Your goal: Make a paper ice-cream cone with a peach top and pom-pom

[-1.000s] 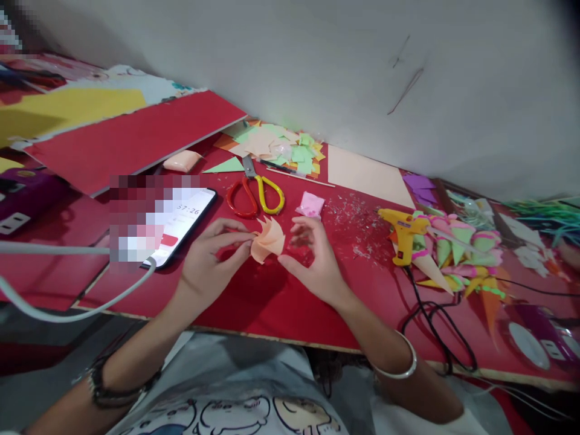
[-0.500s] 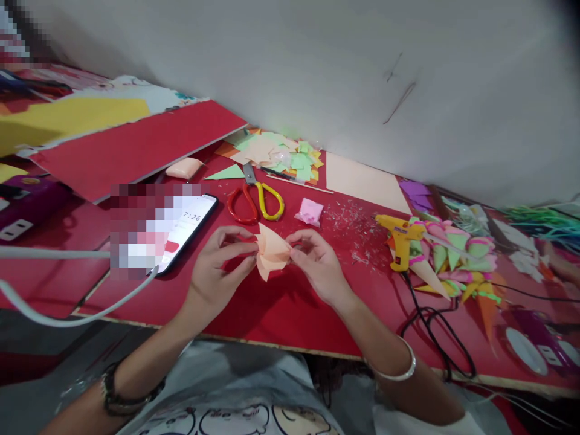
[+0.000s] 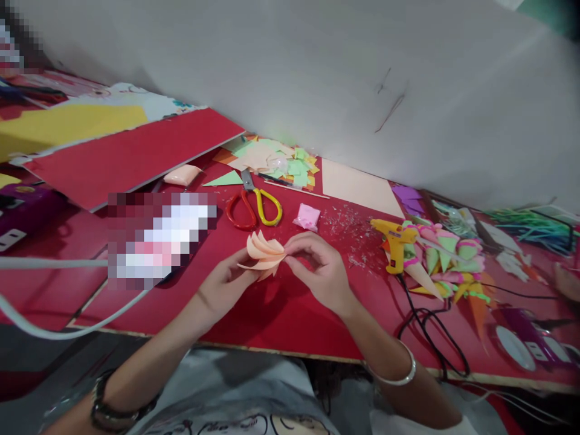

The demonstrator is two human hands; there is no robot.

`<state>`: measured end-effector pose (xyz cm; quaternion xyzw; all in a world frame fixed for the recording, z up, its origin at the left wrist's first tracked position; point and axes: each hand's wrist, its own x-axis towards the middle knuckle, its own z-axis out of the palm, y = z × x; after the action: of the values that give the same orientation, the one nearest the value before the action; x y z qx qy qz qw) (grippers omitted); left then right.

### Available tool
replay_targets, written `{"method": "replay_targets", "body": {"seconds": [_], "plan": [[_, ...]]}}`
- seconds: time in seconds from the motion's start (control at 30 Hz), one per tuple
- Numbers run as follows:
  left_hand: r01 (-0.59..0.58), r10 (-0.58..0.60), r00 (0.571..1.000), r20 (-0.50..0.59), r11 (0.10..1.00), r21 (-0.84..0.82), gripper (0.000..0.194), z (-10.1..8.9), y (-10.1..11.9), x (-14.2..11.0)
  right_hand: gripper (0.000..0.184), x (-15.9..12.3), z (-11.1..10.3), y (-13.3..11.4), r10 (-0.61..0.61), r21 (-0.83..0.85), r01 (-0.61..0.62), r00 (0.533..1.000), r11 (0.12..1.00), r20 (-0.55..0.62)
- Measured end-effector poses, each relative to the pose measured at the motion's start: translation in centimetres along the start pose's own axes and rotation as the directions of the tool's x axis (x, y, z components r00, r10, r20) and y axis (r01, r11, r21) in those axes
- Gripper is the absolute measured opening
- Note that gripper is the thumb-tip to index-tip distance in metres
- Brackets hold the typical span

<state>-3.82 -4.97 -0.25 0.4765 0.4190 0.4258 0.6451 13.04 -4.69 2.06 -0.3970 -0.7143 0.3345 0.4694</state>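
A peach folded paper piece [image 3: 261, 254] with several fanned layers is held just above the red table [image 3: 281, 308]. My left hand [image 3: 226, 283] cups it from below, palm up, fingers closed on its lower edge. From the right, my right hand [image 3: 317, 269] pinches the pointed end of the same piece between thumb and fingers. Both hands meet at the table's middle, in front of me.
Red and yellow scissors [image 3: 254, 205] lie behind the hands, with a heap of paper scraps [image 3: 276, 158] near the wall. A yellow glue gun [image 3: 394, 241] and its black cord sit to the right beside coloured paper cones [image 3: 448, 257]. A phone [image 3: 161, 241] lies left.
The paper piece has turned so its layers fan out to the left. My left hand rolled palm-up beneath it, and my right hand closed onto its tip.
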Motion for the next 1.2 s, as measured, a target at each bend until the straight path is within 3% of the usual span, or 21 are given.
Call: {"method": "replay_targets", "body": {"seconds": [0.23, 0.43, 0.77, 1.2], "plan": [[0.08, -0.08, 0.997, 0.013, 0.962, -0.259, 0.027, 1.0, -0.6, -0.3, 0.011, 0.2, 0.0, -1.5, -0.099, -0.19, 0.113, 0.992, 0.975, 0.081], [0.093, -0.082, 0.995, 0.049, 0.95, -0.299, 0.027, 1.0, -1.0, -0.3, 0.02, 0.0, 0.2, -1.7, -0.046, -0.212, 0.042, 0.999, 0.976, -0.014], [0.099, -0.087, 0.995, 0.048, 0.908, -0.407, 0.02, 1.2, -0.8, -0.3, 0.014, 0.1, 0.3, -1.7, -0.037, -0.178, 0.023, 0.997, 0.984, -0.075], [0.133, -0.162, 0.987, -0.019, 0.864, -0.486, 0.022, 1.2, -0.7, -0.5, 0.009, 0.2, 0.3, -2.1, -0.105, -0.257, 0.097, 0.994, 0.962, -0.015]]}}
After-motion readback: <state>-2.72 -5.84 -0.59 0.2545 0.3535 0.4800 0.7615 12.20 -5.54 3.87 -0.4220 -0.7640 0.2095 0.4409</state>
